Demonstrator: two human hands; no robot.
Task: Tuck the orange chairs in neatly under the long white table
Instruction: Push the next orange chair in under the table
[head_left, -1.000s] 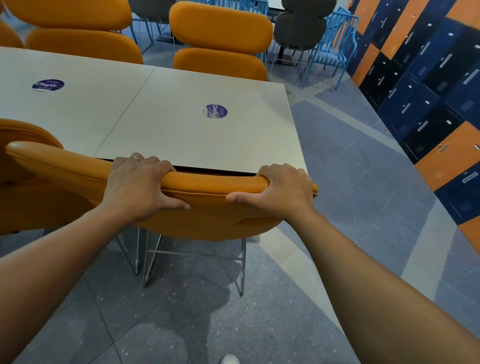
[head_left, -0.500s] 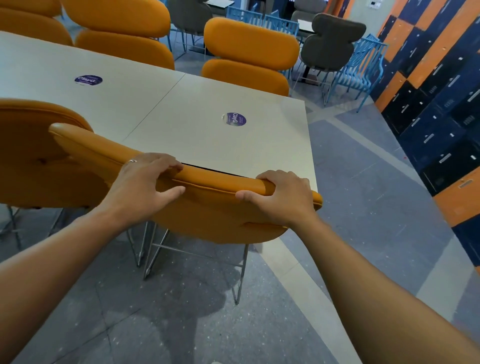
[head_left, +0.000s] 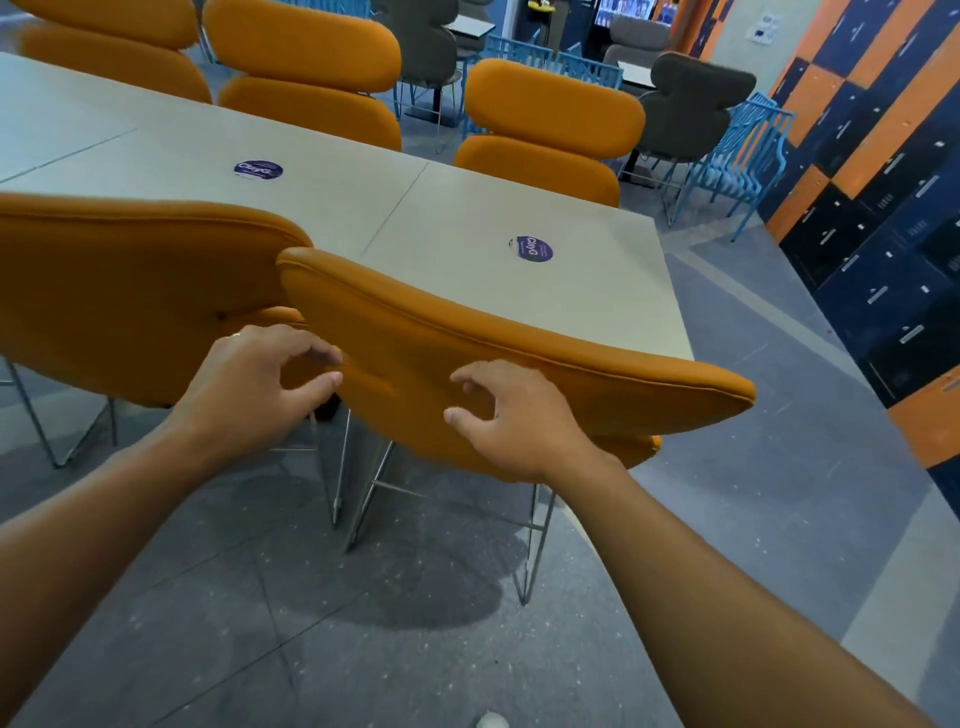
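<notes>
Where the chair stands: the near orange chair (head_left: 519, 364) sits at the worktop's (head_left: 597, 301) near edge, close to its right corner; its backrest looks slanted against that edge, and its left end overlaps the neighbouring chair (head_left: 130, 291).
Left hand (head_left: 254, 384): fingers loosely curled, holding nothing, just beside the backrest's left end.
Right hand (head_left: 514, 415): loosely curled, empty, in front of the backrest; contact cannot be told.
Step in hand: squaring this chair, by my judgement.
Doing it well: grip the top rim wide with both hands, turn the backrest parallel to the edge, push straight, and avoid knocking the neighbour.
</notes>
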